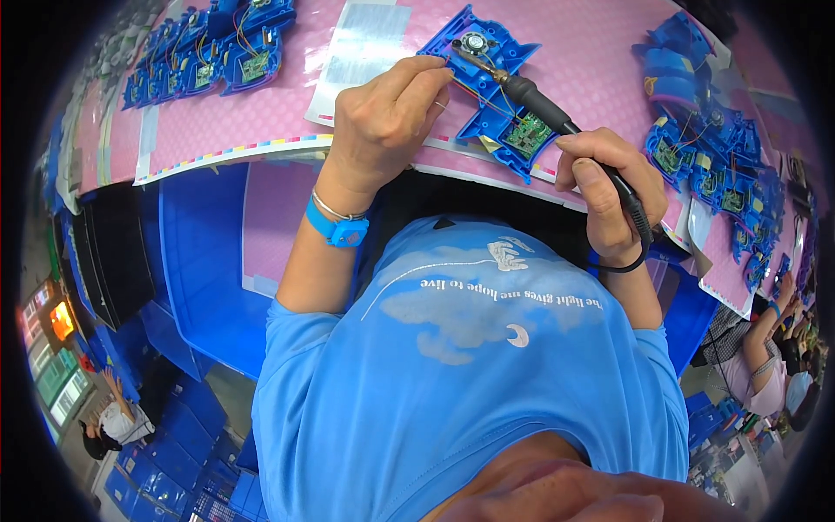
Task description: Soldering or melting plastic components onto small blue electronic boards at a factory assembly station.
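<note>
while a pink-covered table [287,104] spans the upper part of the view, a blue bin [200,244] sits below its near edge at the left. on the table, just beyond the hands, lies an opened blue casing [478,126]. a black-handled soldering iron [539,103] slants over it, gripped in the right hand [613,178]. the left hand [383,117] is narrow, fingertips pinched at the casing's left side; what they hold is too small to tell. a green circuit board [528,135] fills the casing's near end, a round speaker [474,43] its far end, beside the iron's tip.
</note>
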Tool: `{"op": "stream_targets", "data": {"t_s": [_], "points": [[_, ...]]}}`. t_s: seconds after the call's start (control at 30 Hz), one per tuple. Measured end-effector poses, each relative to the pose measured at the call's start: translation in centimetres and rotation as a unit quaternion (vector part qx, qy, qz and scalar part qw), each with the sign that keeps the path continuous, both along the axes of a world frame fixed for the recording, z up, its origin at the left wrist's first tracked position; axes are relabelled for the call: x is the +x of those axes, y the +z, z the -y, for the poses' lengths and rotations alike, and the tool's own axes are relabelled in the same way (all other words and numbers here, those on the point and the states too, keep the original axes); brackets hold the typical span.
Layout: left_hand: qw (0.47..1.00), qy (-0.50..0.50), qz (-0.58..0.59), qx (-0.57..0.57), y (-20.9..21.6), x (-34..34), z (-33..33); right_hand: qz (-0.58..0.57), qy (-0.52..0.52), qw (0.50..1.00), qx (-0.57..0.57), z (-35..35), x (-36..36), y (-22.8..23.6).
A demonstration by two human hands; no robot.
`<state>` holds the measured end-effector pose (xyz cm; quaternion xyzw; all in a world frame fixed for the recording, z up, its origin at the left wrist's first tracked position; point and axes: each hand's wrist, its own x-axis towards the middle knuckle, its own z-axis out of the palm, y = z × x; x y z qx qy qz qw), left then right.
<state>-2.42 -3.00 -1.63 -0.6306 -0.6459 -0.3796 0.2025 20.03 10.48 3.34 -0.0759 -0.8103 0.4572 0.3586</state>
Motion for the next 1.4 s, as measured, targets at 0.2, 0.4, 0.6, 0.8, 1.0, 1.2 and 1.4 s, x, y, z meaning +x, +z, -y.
{"op": "stream_targets", "data": {"t_s": [0.2,0.4,0.6,0.8,1.0,1.2,1.4], "points": [[1.0,0.001,0.007,-0.009,-0.1,0.0,0.0,0.004,-0.006,1.0,-0.009,-0.1,0.1,0.0],[1.0,0.001,0.011,-0.013,0.0,0.2,0.1,0.014,-0.004,1.0,-0.005,-0.1,0.2,-0.2],[1.0,0.005,0.015,-0.013,0.1,0.2,0.1,0.03,0.027,0.999,0.001,-0.2,0.2,-0.4],[1.0,0.007,0.02,-0.012,0.0,0.3,0.0,0.012,0.008,1.0,-0.012,-0.1,0.6,-0.2],[1.0,0.013,0.021,-0.006,0.1,0.3,-0.2,0.013,0.015,1.0,-0.016,-0.2,0.9,-0.3],[1.0,0.01,0.027,-0.007,0.2,0.3,-0.1,0.013,0.014,1.0,-0.014,-0.1,0.9,-0.2],[1.0,0.009,0.018,-0.007,0.2,0.2,-0.1,0.016,0.01,1.0,-0.017,0.0,1.1,-0.1]]}}
